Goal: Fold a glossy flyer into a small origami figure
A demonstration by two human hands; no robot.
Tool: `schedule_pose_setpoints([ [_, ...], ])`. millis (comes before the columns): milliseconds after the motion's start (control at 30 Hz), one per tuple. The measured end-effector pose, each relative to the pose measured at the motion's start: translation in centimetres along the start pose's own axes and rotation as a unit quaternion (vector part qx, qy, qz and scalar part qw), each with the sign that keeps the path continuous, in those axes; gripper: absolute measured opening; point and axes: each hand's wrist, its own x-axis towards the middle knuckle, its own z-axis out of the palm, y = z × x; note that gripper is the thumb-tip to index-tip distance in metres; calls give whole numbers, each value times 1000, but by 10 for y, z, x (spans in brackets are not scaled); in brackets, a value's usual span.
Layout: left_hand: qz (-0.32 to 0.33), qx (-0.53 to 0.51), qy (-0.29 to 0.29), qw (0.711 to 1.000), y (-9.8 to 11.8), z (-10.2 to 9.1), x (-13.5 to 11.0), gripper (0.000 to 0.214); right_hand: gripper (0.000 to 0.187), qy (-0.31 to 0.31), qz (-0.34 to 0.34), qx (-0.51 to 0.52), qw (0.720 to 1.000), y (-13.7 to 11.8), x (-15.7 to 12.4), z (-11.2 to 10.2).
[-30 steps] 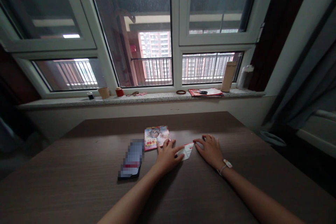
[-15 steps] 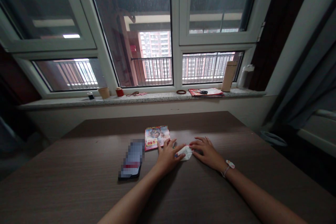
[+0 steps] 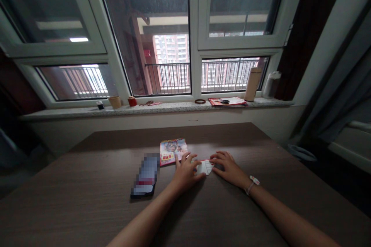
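Observation:
A small piece of folded white paper (image 3: pixel 206 167) with a reddish upper edge lies on the brown table between my two hands. My left hand (image 3: pixel 187 171) holds its left side, the thumb at the lower edge and the index finger above, the other fingers spread towards a colourful leaflet. At the right end, my right hand (image 3: pixel 227 165) has the paper between thumb and fingertips; a bracelet (image 3: pixel 252 184) circles that wrist. The printed leaflet (image 3: pixel 173 150) lies just beyond my left fingertips. Fingers cover both ends of the paper.
A phone (image 3: pixel 146 175) with a blurred screen lies left of my left hand. On the windowsill (image 3: pixel 174 107) stand a paper cup (image 3: pixel 115 102), a red spool-like item (image 3: pixel 132 101), a tan bottle (image 3: pixel 253 84) and a white bottle (image 3: pixel 271 85). Scissors (image 3: pixel 225 101) rest on red-edged papers there.
My left thumb has slid to the right along the paper's lower edge, and its fingers have shifted slightly. The right hand is almost unmoved. The paper is turned a little and shows more of its surface.

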Motion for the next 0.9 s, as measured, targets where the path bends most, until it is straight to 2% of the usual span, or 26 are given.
schedule_pose_setpoints([
  [233,14,-2,29,999,2,-1,-1,18,23,7,-15,8,1000,-3,-1,-2],
  [400,-1,-23,43,999,0,-1,2,14,18,20,-9,17,1000,-4,-2,-2],
  [467,-13,-29,57,998,-1,-2,3,17,18,30,-4,25,999,-3,-1,-2],
  [633,-44,-45,109,992,-3,0,4,44,26,61,29,74,995,2,2,-1],
  [733,-46,-39,132,989,-4,3,4,52,31,69,56,112,990,6,4,-1],
  [833,-46,-32,132,990,-3,3,5,56,29,81,72,127,986,9,5,0],
  [900,-43,-26,113,992,-2,2,4,51,27,88,71,117,987,10,5,1],
])
